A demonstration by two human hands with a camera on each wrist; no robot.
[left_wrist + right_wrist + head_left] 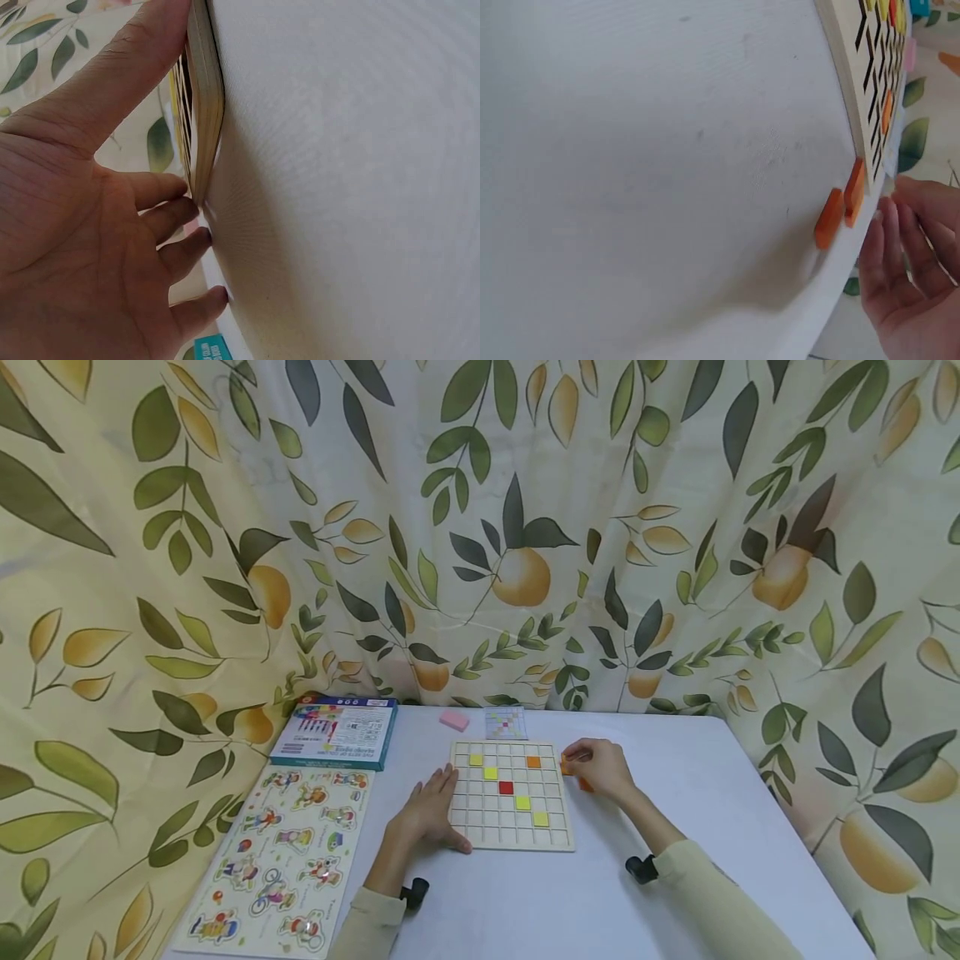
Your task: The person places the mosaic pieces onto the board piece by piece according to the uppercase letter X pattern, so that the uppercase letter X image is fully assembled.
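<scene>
A pale wooden grid board point(480, 837) lies flat on the table, with several yellow tiles point(522, 803), a red tile point(506, 787) and an orange tile point(533, 762) in its squares. My left hand point(429, 814) rests at the board's left side, fingers spread along the edge and thumb by the near corner. Beyond the board's right edge, my right hand point(602, 768) has thumb and fingertips close together; I cannot tell whether anything is between them. Right by those fingertips, loose orange tiles point(829, 217) lie on the table, partly covered by the hand in the head view.
A small patterned card point(506, 723) and a pink block point(453, 720) lie behind the board. On the left are a blue-edged box point(333, 732) and a picture puzzle board point(281, 852) with cartoon figures. A leaf-patterned curtain point(510, 635) hangs around the white table point(517, 906).
</scene>
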